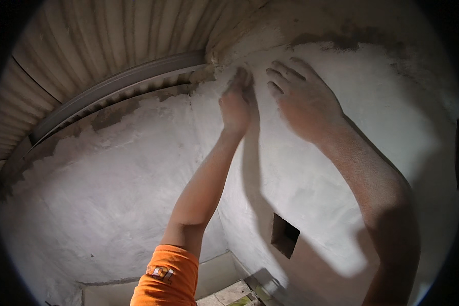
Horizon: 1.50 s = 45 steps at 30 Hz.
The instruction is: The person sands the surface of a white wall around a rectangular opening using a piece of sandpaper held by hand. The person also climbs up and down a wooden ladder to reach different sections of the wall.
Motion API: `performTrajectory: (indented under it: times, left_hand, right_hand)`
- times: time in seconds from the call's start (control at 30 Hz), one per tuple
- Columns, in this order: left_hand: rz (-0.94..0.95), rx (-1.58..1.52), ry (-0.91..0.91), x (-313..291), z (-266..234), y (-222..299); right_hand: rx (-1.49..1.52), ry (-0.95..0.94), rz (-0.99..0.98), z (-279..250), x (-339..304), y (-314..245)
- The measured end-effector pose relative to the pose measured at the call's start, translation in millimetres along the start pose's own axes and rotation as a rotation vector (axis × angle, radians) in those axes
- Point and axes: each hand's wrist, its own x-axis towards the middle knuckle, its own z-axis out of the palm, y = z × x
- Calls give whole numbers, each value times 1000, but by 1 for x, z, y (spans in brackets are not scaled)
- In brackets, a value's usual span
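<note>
Two bare hands — left hand (235,104), right hand (303,99) — flat, fingers spread, empty, against the white plastered wall (137,168).

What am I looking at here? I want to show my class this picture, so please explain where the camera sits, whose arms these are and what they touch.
The camera is worn on a person's head, and its wide lens bends straight edges. Both bare arms are that person's own. The left hand and the right hand press flat on a white plastered wall near an inside corner, just under a corrugated roof with a grey metal beam. Neither hand holds a tool. A small square hole sits lower in the wall.
</note>
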Motion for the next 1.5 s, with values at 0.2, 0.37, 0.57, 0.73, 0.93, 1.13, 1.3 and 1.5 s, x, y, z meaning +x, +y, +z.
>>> performTrajectory:
  times: [0.2,0.37,0.57,0.73,0.93,1.13,1.3,1.5]
  left_hand:
    - [197,133,130,3,10,18]
    - [-156,139,-61,26,-7,-12]
    - [357,241,118,-6,-1,12]
    - [-368,79,-86,-6,-15,8]
    - [-62,6,24,-108,-7,-2]
    - [-282,-190,-232,-109,-25,56]
    - [-218,-157,-28,-125,-25,29]
    - [-111,-111,-104,-148,-26,79]
  right_hand:
    - [34,-30,14,-1,-1,0]
    - [4,-31,-1,-4,3,-1]
    - [27,10,-12,-1,0,-2]
    - [44,-45,-26,1,-2,-5]
    - [73,-74,-47,-3,-4,-8]
    - [85,-72,-77,4,-1,-2]
    - [157,-109,-96,-1,-3,-16]
    - [190,-58,-83,-1,-11,-12]
